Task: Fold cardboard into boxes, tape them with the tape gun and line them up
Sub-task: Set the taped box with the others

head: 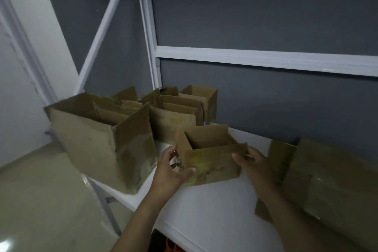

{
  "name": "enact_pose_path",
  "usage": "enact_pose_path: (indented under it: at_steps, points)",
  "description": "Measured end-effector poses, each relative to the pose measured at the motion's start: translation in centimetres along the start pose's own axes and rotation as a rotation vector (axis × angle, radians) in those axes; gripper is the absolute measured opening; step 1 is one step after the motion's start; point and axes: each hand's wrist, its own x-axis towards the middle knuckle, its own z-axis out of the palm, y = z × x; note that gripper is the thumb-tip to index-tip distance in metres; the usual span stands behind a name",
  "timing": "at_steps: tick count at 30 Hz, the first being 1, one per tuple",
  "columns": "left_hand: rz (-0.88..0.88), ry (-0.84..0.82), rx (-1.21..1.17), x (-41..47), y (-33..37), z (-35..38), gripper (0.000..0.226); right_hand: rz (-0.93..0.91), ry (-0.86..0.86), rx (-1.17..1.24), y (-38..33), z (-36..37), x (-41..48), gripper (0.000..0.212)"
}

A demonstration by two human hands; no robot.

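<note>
At the far left, a large brown cardboard box stands open-topped on the corner of the white table, and just behind and right of it several smaller open-topped brown cardboard boxes crowd against the grey wall, which looks like the start of the line the task asks for. In front of them the left hand grips the small brown cardboard box at its left corner, the thumb pressed on the front face and the fingers wrapped round the side. This box sits near the middle of the table with its top flaps up and its inside empty; whether its base rests on the surface or is just lifted off cannot be told. The right hand clamps the opposite corner, thumb on the front near the top edge, the other fingers hidden behind the side wall. Holding both corners likely keeps the box square while it is steered towards the group. At the right lie flattened brown cardboard sheets, probably the unfolded stock. No tape gun is in view.
</note>
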Motion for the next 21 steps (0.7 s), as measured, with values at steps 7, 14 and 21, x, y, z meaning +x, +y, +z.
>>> enact_pose_path:
  at_steps: [7, 14, 21]
  points:
    - [-0.004, -0.03, 0.172, -0.9, -3.4, -5.1, 0.122, 0.015, 0.092, -0.004, -0.1, 6.5, -1.0, 0.017]
    - [0.042, 0.051, 0.368, -3.1, -6.3, -8.5, 0.131, 0.024, 0.044, -0.196, -1.0, 12.7, -3.1, 0.029]
    - [0.121, 0.113, 0.35, -3.0, -6.0, -9.0, 0.083, 0.129, -0.379, -0.032, -1.4, 13.8, -6.5, 0.072]
